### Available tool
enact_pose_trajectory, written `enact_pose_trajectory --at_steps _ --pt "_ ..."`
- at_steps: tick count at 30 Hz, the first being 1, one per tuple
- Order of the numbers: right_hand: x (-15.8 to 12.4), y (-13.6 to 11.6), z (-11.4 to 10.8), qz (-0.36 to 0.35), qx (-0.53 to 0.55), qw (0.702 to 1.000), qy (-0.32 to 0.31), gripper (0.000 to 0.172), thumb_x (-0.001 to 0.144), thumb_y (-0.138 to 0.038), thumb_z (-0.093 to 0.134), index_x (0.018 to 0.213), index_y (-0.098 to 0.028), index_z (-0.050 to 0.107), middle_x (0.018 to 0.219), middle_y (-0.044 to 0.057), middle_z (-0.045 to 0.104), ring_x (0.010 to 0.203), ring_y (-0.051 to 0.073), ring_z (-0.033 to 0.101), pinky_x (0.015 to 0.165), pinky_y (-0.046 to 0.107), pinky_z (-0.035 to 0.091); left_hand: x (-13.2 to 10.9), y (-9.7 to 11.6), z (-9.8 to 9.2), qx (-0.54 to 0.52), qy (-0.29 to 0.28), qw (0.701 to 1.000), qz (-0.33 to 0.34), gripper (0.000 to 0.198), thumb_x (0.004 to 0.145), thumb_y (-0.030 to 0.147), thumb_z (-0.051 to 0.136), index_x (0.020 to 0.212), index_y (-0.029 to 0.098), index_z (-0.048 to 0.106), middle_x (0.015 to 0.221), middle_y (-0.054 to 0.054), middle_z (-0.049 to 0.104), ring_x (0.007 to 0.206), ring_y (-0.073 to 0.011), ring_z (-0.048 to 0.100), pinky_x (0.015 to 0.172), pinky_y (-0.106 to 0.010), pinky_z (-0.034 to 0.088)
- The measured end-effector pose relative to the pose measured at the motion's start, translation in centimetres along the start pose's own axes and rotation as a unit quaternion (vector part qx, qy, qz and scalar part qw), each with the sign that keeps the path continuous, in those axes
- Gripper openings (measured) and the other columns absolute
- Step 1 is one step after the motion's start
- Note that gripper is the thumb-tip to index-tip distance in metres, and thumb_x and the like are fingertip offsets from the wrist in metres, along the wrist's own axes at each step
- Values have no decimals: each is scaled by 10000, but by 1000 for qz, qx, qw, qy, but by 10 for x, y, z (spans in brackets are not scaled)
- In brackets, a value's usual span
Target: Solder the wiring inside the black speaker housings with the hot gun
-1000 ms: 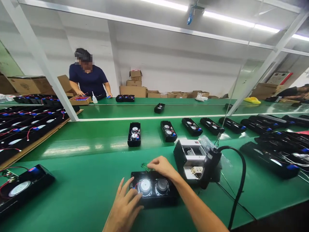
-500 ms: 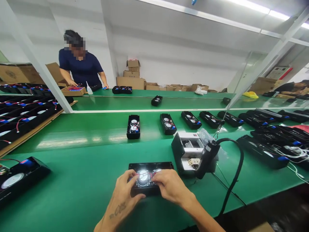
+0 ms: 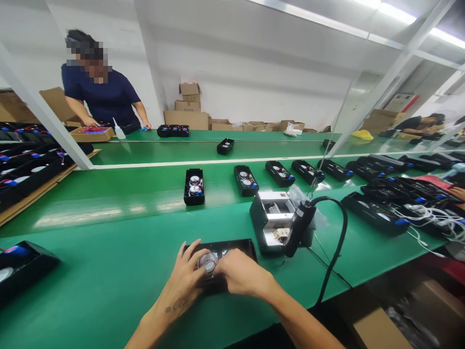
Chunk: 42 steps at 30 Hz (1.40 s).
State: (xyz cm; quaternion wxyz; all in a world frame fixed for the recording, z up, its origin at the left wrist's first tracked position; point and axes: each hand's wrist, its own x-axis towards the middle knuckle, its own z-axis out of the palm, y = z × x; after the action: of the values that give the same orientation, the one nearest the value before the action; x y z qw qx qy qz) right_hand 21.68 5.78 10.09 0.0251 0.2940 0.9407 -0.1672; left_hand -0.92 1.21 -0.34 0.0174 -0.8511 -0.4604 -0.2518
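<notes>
A black speaker housing [image 3: 238, 246] lies crosswise on the green bench in front of me. A round driver with a pale cone [image 3: 208, 261] shows inside it, crossed by a thin red wire. My left hand [image 3: 187, 271] holds the housing's left end, its fingers over the far edge and its thumb beside the driver. Closed over the housing's middle, my right hand [image 3: 241, 274] pinches at the red wire; its fingertips are largely hidden. The second driver is mostly covered by this hand.
A metal-and-black device [image 3: 271, 223] stands right of the housing, with a black handheld tool [image 3: 301, 225] hanging before it on a thick cable. Several speaker housings [image 3: 246, 181] line the belt beyond. Another housing [image 3: 27, 269] is at left. A co-worker [image 3: 103, 97] stands across the line.
The view has turned rightward, so the scene shifts left. My left fingers have stretched over the far edge, and its thumb has left the front edge. My right hand has curled inward over the housing.
</notes>
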Motion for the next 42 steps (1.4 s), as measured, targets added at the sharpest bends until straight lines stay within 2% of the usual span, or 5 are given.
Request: enact_pose_trajectory --at_steps 4,7,13,29,42 --pt "-1 -1 -3 -3 45 999 6 219 750 -132 661 912 -195 795 786 53 778 699 210 674 587 299 343 14 11 -20 -97 -63 989 -95 279 697 91 736 874 303 770 1254 -19 747 1495 -402 431 1236 -691 291" --pt "8 4 -15 4 91 996 4 238 733 -184 732 965 -181 783 851 48 770 732 196 652 603 275 367 38 8 -37 -186 -154 949 -203 141 656 273 866 755 295 768 1216 -14 741 1348 -370 560 1115 -543 458" --pt "47 21 -46 40 147 987 -55 280 685 -222 823 961 -181 802 713 -20 657 670 147 551 565 246 320 80 -26 -54 -265 -234 894 -275 330 555 413 908 749 231 714 1014 6 758 814 -178 691 677 -273 508" --pt "54 21 -53 73 218 971 -73 162 652 -180 814 801 -187 753 610 -74 513 633 115 481 563 244 320 90 -31 -56 -327 -275 841 -333 565 479 457 932 907 234 637 829 47 678 752 -172 615 601 -263 393" --pt "54 9 -39 63 177 981 -54 193 653 -225 859 672 -189 670 577 -49 514 624 154 521 552 277 334 85 -25 -55 -297 -266 869 -293 462 500 415 925 785 224 617 875 34 683 794 -181 631 638 -281 450"
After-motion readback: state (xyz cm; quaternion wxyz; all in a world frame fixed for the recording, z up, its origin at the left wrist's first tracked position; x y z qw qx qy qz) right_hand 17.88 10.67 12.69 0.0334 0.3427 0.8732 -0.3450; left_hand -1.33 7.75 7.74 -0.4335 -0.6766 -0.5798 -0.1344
